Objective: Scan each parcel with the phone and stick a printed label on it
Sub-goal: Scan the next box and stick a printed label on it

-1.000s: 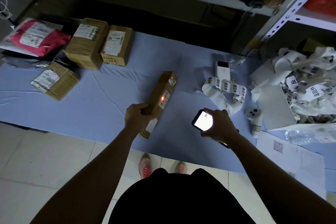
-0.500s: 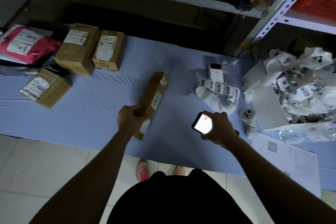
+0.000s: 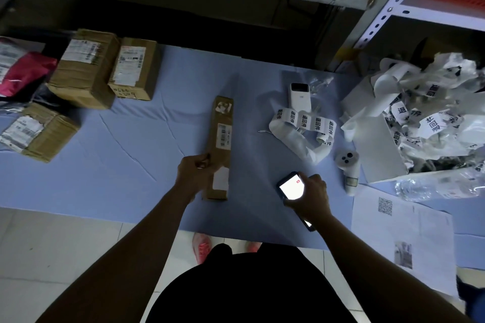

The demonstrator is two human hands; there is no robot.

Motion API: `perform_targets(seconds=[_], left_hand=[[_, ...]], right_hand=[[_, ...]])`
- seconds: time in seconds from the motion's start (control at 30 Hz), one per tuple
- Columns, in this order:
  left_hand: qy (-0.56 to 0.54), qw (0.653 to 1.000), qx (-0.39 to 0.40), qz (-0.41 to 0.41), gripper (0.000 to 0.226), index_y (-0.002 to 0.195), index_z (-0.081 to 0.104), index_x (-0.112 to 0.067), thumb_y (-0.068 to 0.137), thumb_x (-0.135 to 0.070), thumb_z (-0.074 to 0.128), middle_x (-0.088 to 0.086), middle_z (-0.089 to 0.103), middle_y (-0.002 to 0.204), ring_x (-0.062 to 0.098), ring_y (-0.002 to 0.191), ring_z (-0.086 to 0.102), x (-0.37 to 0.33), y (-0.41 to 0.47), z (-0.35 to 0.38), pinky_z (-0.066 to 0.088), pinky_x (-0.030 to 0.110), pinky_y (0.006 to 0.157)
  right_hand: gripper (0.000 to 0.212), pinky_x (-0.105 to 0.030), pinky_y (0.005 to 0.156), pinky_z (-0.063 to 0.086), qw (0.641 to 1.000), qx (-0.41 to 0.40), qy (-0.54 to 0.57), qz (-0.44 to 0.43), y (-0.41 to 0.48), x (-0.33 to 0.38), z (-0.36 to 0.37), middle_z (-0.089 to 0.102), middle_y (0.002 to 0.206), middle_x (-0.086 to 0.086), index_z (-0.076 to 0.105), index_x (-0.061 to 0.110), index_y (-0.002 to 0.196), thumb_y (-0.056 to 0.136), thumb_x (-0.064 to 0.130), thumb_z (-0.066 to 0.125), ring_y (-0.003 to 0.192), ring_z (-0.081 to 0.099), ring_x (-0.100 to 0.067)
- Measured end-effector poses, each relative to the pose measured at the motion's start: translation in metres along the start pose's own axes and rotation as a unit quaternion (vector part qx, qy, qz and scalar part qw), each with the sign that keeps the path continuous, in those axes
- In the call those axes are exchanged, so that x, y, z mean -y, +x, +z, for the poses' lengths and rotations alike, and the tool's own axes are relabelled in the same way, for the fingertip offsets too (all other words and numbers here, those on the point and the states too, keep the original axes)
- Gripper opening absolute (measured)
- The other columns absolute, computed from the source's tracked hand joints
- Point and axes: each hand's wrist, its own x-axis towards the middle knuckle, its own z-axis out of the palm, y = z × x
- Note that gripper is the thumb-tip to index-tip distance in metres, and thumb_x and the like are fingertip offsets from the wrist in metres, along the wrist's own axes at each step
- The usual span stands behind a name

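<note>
Long parcel [image 3: 220, 147], tilted for scanning a second ago, now flat on blue sheet [image 3: 131, 165], left hand [image 3: 193, 176] gripping its near edge, right hand [image 3: 312, 196] clasping phone [image 3: 291, 187] at 4 o'clock; label strip [image 3: 304, 120] at 2 o'clock likely next.

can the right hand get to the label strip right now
Probably, as to reach: only bare blue cloth lies between the right hand and the label strip. But it grips the phone, so its fingers are not free.

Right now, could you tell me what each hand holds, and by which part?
The left hand grips the long parcel by its left edge near the close end; the right hand holds the lit phone by its lower part.
</note>
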Motion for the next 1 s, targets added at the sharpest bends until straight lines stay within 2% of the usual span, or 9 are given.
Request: perform_targets(seconds=[0.2, 0.3, 0.37, 0.47, 0.53, 0.7, 0.77, 0.9, 1.0], left_hand=[[0.071, 0.997, -0.012, 0.016, 0.015, 0.092, 0.076, -0.035, 0.085, -0.049, 0.075, -0.006, 0.076, 0.082, 0.006, 0.078, 0.069, -0.013, -0.004, 0.013, 0.051, 0.021, 0.062], [0.106, 0.994, -0.026, 0.026, 0.021, 0.091, 0.075, -0.034, 0.085, -0.054, 0.073, -0.007, 0.075, 0.087, 0.009, 0.081, 0.070, -0.018, -0.003, 0.016, 0.054, 0.025, 0.068], [0.125, 0.991, -0.044, 0.026, 0.032, 0.108, 0.074, -0.027, 0.087, -0.051, 0.072, -0.003, 0.074, 0.100, 0.015, 0.091, 0.069, -0.022, -0.003, 0.018, 0.055, 0.027, 0.075], [0.139, 0.987, -0.084, 0.013, 0.051, 0.134, 0.061, -0.020, 0.089, -0.040, 0.074, 0.006, 0.066, 0.118, 0.020, 0.103, 0.064, -0.034, -0.005, 0.020, 0.057, 0.036, 0.087], [0.152, 0.983, -0.101, 0.022, 0.054, 0.138, 0.056, -0.019, 0.090, -0.035, 0.073, 0.007, 0.063, 0.122, 0.018, 0.104, 0.061, -0.043, -0.007, 0.021, 0.055, 0.032, 0.084], [0.190, 0.972, -0.120, 0.070, 0.044, 0.133, 0.059, -0.015, 0.093, -0.029, 0.069, 0.008, 0.062, 0.125, 0.019, 0.106, 0.060, -0.066, -0.009, 0.026, 0.055, 0.033, 0.082], [0.205, 0.968, -0.120, 0.078, 0.039, 0.131, 0.061, -0.015, 0.094, -0.026, 0.067, 0.007, 0.061, 0.123, 0.022, 0.106, 0.062, -0.074, -0.010, 0.030, 0.055, 0.033, 0.082], [0.204, 0.969, -0.104, 0.093, 0.038, 0.131, 0.061, -0.015, 0.094, -0.022, 0.065, 0.006, 0.059, 0.123, 0.016, 0.101, 0.061, -0.079, -0.014, 0.041, 0.047, 0.016, 0.074], [0.189, 0.974, -0.090, 0.087, 0.036, 0.131, 0.062, -0.016, 0.095, -0.022, 0.064, 0.004, 0.058, 0.125, 0.013, 0.101, 0.062, -0.077, -0.020, 0.047, 0.042, 0.008, 0.071]], right_hand=[[0.087, -0.044, 0.098, 0.041, 0.997, -0.025, -0.077, -0.011, 0.011, -0.007, -0.006, 0.053, 0.131, -0.007, 0.051, 0.024, 0.142, 0.072, 0.070, 0.076, 0.121, 0.050, -0.029], [0.063, -0.049, 0.097, 0.047, 0.981, -0.172, -0.027, -0.081, 0.027, -0.001, -0.024, 0.055, 0.134, -0.011, 0.057, 0.017, 0.140, 0.085, 0.041, 0.077, 0.124, 0.050, -0.034], [0.064, -0.053, 0.104, 0.045, 0.969, -0.211, -0.049, -0.117, 0.045, 0.007, -0.038, 0.052, 0.143, -0.014, 0.052, 0.018, 0.145, 0.086, 0.017, 0.075, 0.133, 0.046, -0.037], [0.068, -0.046, 0.108, 0.042, 0.983, -0.094, -0.122, -0.096, 0.074, 0.012, -0.053, 0.051, 0.146, -0.011, 0.046, 0.019, 0.149, 0.087, 0.012, 0.072, 0.135, 0.046, -0.031], [0.059, -0.043, 0.101, 0.049, 0.990, -0.021, -0.122, -0.069, 0.085, 0.009, -0.052, 0.054, 0.138, -0.014, 0.049, 0.015, 0.145, 0.091, 0.016, 0.070, 0.124, 0.055, -0.029], [0.027, -0.033, 0.078, 0.053, 0.980, -0.058, -0.162, -0.098, 0.095, 0.012, -0.049, 0.067, 0.116, -0.014, 0.065, 0.009, 0.122, 0.099, 0.011, 0.052, 0.097, 0.069, -0.027], [0.025, -0.032, 0.076, 0.047, 0.978, -0.057, -0.174, -0.101, 0.094, 0.012, -0.049, 0.069, 0.103, -0.010, 0.069, 0.012, 0.113, 0.097, 0.025, 0.055, 0.094, 0.068, -0.027], [0.063, -0.040, 0.086, 0.047, 0.978, -0.036, -0.175, -0.108, 0.082, 0.010, -0.034, 0.062, 0.108, -0.010, 0.067, 0.013, 0.112, 0.087, 0.070, 0.055, 0.104, 0.062, -0.031], [0.069, -0.039, 0.087, 0.047, 0.979, -0.036, -0.170, -0.111, 0.072, 0.011, -0.023, 0.060, 0.112, -0.006, 0.067, 0.018, 0.113, 0.078, 0.077, 0.060, 0.107, 0.060, -0.029]])
